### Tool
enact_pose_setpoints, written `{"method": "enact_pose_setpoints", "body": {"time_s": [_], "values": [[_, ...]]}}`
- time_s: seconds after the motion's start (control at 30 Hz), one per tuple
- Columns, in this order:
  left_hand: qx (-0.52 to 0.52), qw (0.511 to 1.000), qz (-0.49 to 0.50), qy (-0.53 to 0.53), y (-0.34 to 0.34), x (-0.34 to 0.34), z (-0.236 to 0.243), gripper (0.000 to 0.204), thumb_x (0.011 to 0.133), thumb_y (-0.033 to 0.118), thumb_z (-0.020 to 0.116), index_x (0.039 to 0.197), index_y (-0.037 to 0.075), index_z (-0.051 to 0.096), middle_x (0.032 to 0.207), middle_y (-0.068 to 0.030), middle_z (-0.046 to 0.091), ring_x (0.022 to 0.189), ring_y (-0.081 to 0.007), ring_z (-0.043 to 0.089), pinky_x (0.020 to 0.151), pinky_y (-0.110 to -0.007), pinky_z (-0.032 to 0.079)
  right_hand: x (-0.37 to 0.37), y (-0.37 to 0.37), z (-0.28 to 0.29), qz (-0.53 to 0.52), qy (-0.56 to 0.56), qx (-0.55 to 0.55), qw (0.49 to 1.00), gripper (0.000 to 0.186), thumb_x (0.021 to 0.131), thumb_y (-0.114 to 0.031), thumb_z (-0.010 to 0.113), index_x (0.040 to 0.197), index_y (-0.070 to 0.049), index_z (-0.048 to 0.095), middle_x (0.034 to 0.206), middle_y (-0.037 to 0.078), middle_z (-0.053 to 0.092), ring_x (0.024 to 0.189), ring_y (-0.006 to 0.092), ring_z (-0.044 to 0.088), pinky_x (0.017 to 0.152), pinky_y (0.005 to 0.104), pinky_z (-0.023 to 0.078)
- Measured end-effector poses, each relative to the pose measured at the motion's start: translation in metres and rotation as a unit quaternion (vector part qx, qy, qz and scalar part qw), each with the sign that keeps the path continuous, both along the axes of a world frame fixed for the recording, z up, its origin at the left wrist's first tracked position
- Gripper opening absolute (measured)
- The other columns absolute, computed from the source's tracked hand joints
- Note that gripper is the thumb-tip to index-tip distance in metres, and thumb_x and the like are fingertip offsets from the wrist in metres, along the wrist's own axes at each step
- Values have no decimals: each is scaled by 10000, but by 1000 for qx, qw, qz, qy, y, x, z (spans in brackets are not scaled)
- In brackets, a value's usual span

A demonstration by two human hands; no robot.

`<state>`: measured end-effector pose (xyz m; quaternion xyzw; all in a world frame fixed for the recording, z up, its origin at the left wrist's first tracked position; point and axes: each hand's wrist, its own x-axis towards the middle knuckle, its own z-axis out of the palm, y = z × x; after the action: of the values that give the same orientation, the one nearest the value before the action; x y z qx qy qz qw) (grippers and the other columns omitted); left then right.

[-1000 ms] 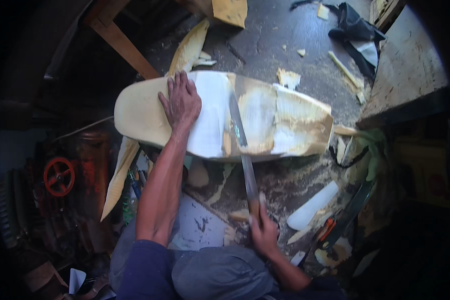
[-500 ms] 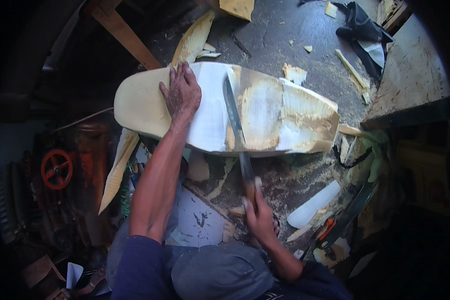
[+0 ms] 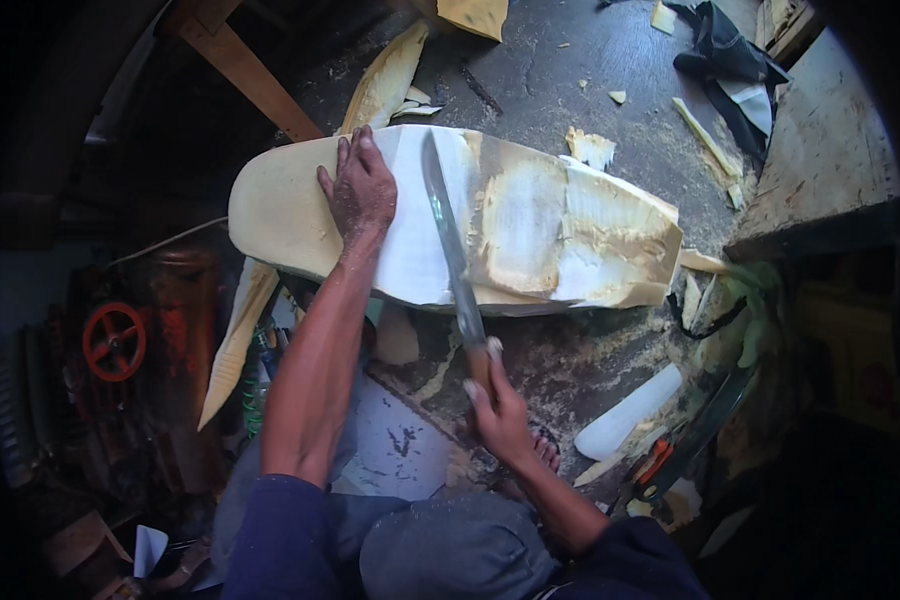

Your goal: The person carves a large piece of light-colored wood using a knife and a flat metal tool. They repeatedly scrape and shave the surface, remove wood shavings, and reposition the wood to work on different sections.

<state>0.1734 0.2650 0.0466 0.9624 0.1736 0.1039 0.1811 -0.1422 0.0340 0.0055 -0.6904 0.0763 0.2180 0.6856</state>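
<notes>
A long foam block (image 3: pixel 525 235), shaped like a seat, lies crosswise before me, with a rounded cream left end and a white band in its middle. Its right part is brownish and roughly cut. My left hand (image 3: pixel 363 190) rests on it where cream meets white, fingers extended and somewhat apart. Wrapped round the wooden handle of a long knife (image 3: pixel 448 235) is my right hand (image 3: pixel 503 415), just below the block's near edge. The blade slants up and left across the white band, its tip near the far edge. Whether it touches the foam I cannot tell.
Foam offcuts (image 3: pixel 390 80) and crumbs litter the dark floor. At the right stand a worn wooden board (image 3: pixel 820 150) and a heap of dark cloth (image 3: pixel 722 60). A white strip (image 3: pixel 628 410) and a saw (image 3: pixel 690 440) lie near right. A red handwheel (image 3: pixel 113 340) is at left.
My right hand and the knife have shifted left and slightly away from me, so the blade now crosses the white band. My left hand has barely moved on the foam block.
</notes>
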Motion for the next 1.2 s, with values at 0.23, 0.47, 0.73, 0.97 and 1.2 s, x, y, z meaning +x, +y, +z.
{"method": "enact_pose_setpoints", "body": {"time_s": [0.23,0.47,0.73,0.97,1.2], "values": [[-203,964,93,-145,6,-8,-4,569,1111,399,276,1425,86,633,1369,-182,664,1285,-362,602,1133,-446,406,36,1,8,24,-27,-22,999,617,1011,-102,596,1586,-22,385,1098,226,727,927,267,737,842,373,598],[42,989,-78,-118,-4,-11,4,497,1067,365,454,1366,18,649,1371,-238,646,1294,-380,589,1152,-525,367,72,-122,37,-405,-215,260,850,540,1079,-105,521,1576,-95,311,981,120,623,616,168,610,511,307,539],[76,882,-464,42,-216,-122,-28,841,857,148,759,1584,43,350,1627,-269,335,1538,-355,302,1265,-505,235,-17,-230,45,-394,-63,-130,908,573,1042,-12,464,1588,-1,287,1140,131,596,659,141,593,591,290,528],[-351,525,-720,288,-249,-262,-9,482,934,244,695,1384,107,595,1291,-189,661,1088,-373,685,946,-447,575,23,-223,68,-388,-67,-241,887,726,966,-23,660,1590,17,292,1030,112,701,787,158,668,733,299,559],[-729,642,158,177,-161,-215,-49,1020,902,646,718,1600,88,226,1621,-185,275,1483,-417,334,1063,-707,441,235,-193,73,-140,-348,-278,884,409,869,-158,758,1246,-52,641,1012,202,693,909,420,684,809,469,524]]}}
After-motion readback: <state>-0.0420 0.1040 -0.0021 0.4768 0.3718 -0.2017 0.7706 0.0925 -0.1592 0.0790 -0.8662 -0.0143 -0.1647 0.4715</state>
